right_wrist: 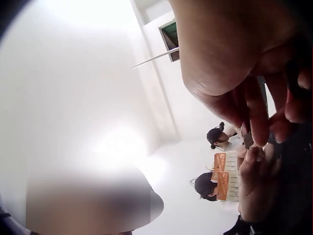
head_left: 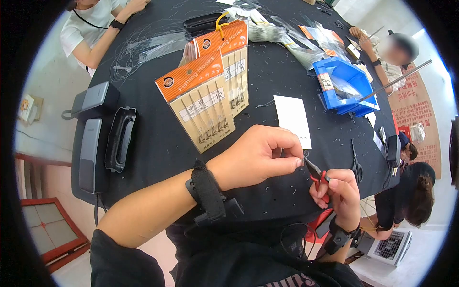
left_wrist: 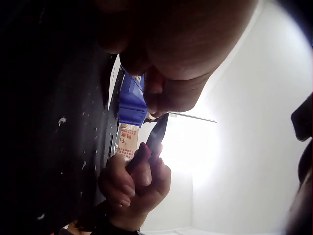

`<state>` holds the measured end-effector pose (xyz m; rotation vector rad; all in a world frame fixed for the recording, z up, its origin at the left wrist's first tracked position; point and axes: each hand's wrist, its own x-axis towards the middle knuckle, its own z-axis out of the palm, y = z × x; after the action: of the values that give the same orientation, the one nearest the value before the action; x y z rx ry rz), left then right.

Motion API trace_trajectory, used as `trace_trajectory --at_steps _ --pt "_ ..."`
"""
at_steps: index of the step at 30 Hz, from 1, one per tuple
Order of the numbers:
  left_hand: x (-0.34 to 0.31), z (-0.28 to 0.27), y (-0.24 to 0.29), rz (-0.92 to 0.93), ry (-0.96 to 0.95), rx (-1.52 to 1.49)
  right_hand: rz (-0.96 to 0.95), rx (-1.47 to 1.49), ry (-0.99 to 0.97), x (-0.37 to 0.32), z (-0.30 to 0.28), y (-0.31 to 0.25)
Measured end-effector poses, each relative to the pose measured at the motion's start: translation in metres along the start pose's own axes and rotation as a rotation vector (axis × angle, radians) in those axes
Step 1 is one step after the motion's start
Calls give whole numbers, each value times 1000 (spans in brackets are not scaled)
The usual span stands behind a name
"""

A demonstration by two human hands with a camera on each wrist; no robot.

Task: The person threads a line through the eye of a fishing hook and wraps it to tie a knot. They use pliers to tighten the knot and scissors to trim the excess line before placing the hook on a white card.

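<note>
In the head view my left hand [head_left: 258, 155] reaches in over the table, thumb and forefinger pinching something small and dark whose kind I cannot tell. Red-handled pliers [head_left: 321, 181] are gripped in my right hand [head_left: 342, 193], their dark pointed nose right at the left fingertips. The left wrist view shows the tapering plier nose [left_wrist: 157, 133] coming up under the left thumb and finger. A white card [head_left: 292, 119] lies just beyond the left hand. Two orange-topped packs of fishing hooks [head_left: 196, 103] stand to the left of it. In the right wrist view the fingers hide most of the pliers.
A blue bin [head_left: 342, 86] with a metal rod across it stands at the back right. Scissors [head_left: 355, 162] lie right of the pliers. At the left are grey boxes [head_left: 91, 155] and a black case [head_left: 120, 138]. Loose clear line [head_left: 143, 52] and other people surround the far side.
</note>
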<state>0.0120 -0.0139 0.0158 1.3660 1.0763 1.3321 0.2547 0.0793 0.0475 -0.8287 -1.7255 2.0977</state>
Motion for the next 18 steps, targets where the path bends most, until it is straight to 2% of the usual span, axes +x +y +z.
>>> trace_trajectory --at_steps 11,14,18 --pt "2 1 -8 77 21 -3 226 332 -116 5 -7 -3" --pt "1 -1 0 18 -1 6 300 417 -134 6 -10 -4" --pt "2 0 -4 61 11 4 396 552 -171 7 -14 1"
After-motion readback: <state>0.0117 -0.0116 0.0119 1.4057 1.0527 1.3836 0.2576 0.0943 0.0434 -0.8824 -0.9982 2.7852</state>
